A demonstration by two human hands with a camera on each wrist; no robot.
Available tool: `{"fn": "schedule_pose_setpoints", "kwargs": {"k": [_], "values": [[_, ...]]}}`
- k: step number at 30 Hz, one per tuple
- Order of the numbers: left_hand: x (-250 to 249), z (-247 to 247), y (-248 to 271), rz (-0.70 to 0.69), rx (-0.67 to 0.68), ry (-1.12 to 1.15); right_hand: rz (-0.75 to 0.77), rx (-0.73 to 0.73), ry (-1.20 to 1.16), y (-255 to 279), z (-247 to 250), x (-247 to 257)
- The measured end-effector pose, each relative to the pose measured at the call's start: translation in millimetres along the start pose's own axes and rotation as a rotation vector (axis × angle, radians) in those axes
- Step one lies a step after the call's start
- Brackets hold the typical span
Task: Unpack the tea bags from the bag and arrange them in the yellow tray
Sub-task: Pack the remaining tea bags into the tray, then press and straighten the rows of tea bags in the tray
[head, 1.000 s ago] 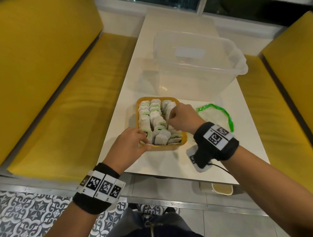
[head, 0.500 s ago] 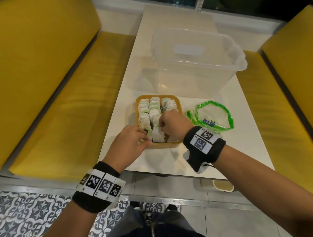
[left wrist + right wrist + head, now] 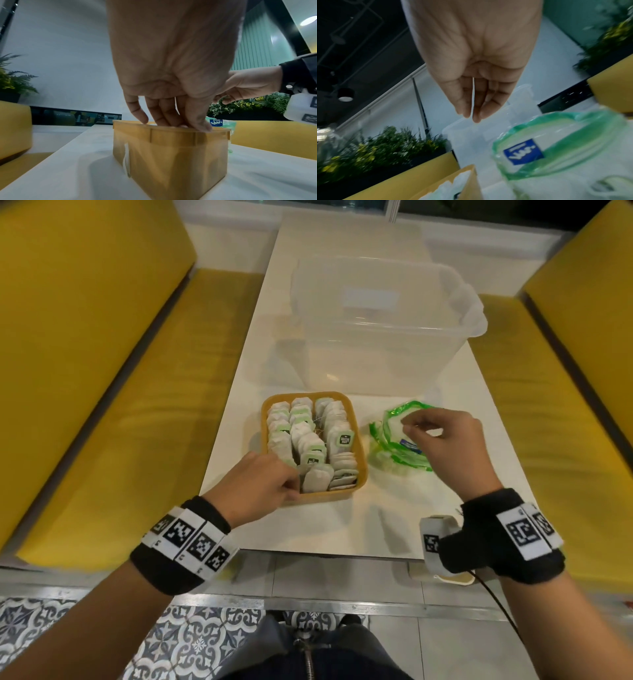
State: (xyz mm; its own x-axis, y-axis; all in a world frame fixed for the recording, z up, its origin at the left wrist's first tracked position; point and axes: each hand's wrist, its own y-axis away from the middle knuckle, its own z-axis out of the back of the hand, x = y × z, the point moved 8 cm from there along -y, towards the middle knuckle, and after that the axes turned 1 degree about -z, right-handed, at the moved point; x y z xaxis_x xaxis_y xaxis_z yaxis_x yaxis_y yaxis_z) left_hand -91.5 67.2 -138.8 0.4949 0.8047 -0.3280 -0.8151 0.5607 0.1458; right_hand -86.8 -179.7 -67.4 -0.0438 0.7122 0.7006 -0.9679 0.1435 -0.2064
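The rectangular yellow plastic tray (image 3: 361, 470) was pretty much packed with rows of white paper tea bags (image 3: 308, 440). Left hand (image 3: 257, 487) steadied its near-left corner, fingers resting on the rim. Right hand (image 3: 445, 440) hovered relaxed and empty over the crumpled green-edged clear plastic bag (image 3: 394, 450) to the tray's right. Couldn't tell if any bags were left inside.

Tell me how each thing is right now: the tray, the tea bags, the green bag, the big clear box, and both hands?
yellow tray: on the table, nearly full.
tea bags: standing in rows inside the tray.
green bag: open, lying right of the tray.
clear box: lidless, looks empty.
left hand: fingers resting on the tray's near edge.
right hand: above the bag, holding nothing.
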Motion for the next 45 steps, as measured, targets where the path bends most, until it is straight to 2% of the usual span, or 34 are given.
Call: {"fn": "schedule_pose_setpoints", "kwargs": {"k": [2, 6, 8, 10, 13, 15, 17, 21, 23, 26, 29, 32, 35, 37, 39, 42, 45], "values": [[5, 1, 0, 0.012, 0.009, 0.063, -0.038, -0.046, 0.000, 0, 11, -17], [18, 12, -3, 0.070, -0.032, 0.140, -0.019, 0.116, 0.225, 7, -6, -49], [21, 20, -8, 0.081, -0.113, 0.053, 0.009, 0.163, 0.333, 14, -17, -62], [20, 25, -12, 0.103, -0.160, -0.079, 0.054, 0.127, 0.372, 18, -22, -67], [23, 26, -17, 0.194, -0.158, -0.194, 0.139, 0.045, 0.332, 19, -17, -68], [19, 32, -18, 0.211, -0.207, -0.222, 0.170, 0.031, 0.268, 21, -10, -66], [4, 44, -17, 0.173, -0.280, -0.200, 0.185, 0.041, 0.210, 26, -4, -62], [-63, 65, -30, 0.004, -0.373, 0.064, 0.211, 0.125, 0.128, 35, -4, -56], [-97, 55, -46, -0.034, -0.345, 0.169, 0.225, 0.194, 0.106, 40, -6, -54], [-134, 16, -77, 0.022, -0.213, 0.199, 0.178, 0.369, 0.103, 52, -13, -56], [-145, -21, -96, 0.096, -0.124, 0.129, 0.088, 0.488, 0.125, 66, -13, -68], [-140, -43, -101, 0.135, -0.050, 0.125, 0.003, 0.496, 0.143, 70, 0, -87], [-142, -48, -103, 0.105, -0.060, 0.165, -0.019, 0.431, 0.127, 60, 11, -92], [-147, -52, -106, 0.090, -0.066, 0.187, 0.020, 0.394, 0.132, 44, 8, -86], [-150, -55, -110, 0.099, -0.073, 0.190, 0.057, 0.477, 0.191, 26, -16, -85], [-155, -53, -111, 0.122, -0.094, 0.195, 0.052, 0.718, 0.403, 12, -64, -100], [-154, -52, -110, 0.152, -0.093, 0.204, 0.061, 0.779, 0.571, 9, -83, -106]]}}
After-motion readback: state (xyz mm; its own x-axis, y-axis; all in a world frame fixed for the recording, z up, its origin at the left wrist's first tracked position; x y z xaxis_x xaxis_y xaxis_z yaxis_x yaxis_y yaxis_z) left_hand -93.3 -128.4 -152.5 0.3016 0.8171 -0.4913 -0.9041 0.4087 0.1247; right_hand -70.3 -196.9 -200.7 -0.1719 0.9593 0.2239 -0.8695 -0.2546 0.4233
